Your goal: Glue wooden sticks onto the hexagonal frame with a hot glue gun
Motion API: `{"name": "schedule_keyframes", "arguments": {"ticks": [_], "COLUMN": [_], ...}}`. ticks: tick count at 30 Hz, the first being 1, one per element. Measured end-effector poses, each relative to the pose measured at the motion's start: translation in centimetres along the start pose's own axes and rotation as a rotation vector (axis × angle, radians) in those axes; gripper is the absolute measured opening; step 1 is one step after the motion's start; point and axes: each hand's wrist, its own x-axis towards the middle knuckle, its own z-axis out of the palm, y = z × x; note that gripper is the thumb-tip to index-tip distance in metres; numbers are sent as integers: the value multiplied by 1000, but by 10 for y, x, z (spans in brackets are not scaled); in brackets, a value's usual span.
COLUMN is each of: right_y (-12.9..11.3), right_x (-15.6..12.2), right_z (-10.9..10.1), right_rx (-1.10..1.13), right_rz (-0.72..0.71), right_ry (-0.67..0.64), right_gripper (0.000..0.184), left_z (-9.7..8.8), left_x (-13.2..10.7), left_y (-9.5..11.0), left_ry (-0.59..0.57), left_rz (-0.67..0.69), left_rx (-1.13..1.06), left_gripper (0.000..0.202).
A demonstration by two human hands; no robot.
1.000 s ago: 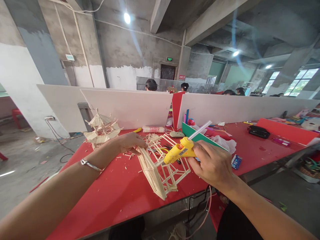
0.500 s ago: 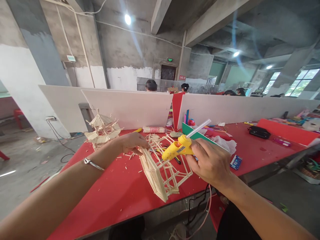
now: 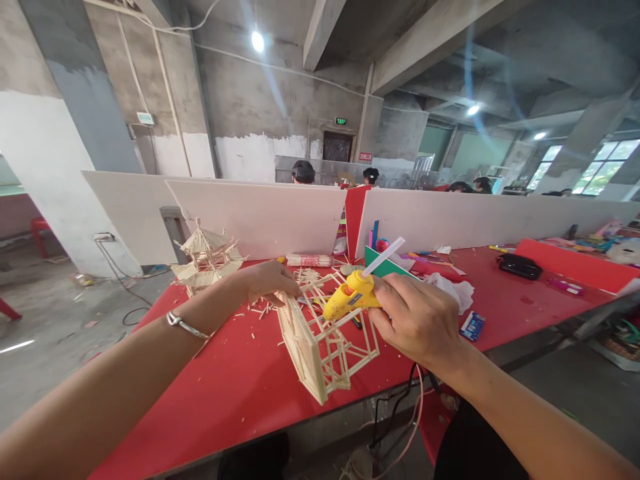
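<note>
A pale wooden-stick model frame (image 3: pixel 305 353) is tipped on its side above the red table (image 3: pixel 210 393). My left hand (image 3: pixel 270 281) grips the upper left edge of its flat base, fingers closed around it. In my right hand (image 3: pixel 415 317) is a yellow hot glue gun (image 3: pixel 350 295), with a clear glue stick poking out of its back end. The gun's nozzle points down and left into the open lattice of the frame; whether the tip touches a stick, I cannot tell.
A finished-looking stick pagoda (image 3: pixel 205 253) stands at the back left. Loose short sticks (image 3: pixel 263 308) lie behind the frame, near a packed bundle of sticks (image 3: pixel 309 260). White partition boards (image 3: pixel 260 213) line the table's back. A blue box (image 3: pixel 473 325) and black case (image 3: pixel 520 265) lie right.
The glue gun has tilted slightly and shifted a little left, its glue stick moving left too. The frame has turned slightly in my left hand.
</note>
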Motion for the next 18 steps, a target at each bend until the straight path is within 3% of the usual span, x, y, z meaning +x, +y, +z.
{"name": "schedule_keyframes", "arguments": {"ticks": [4,10,18], "right_y": [0,-2,-1], "right_x": [0,-2,10], "right_z": [0,2,8], "right_rx": [-25,-117,-135], "right_rz": [18,168,222], "right_ry": [-12,-10,-18], "right_gripper": [22,15,36], "left_z": [0,3,5], "left_x": [-5,-9,-7], "left_y": [9,18,18], "left_ry": [33,72,-6], "left_rz": [18,57,32], "left_rx": [85,220,189], "left_gripper": [12,15,11]}}
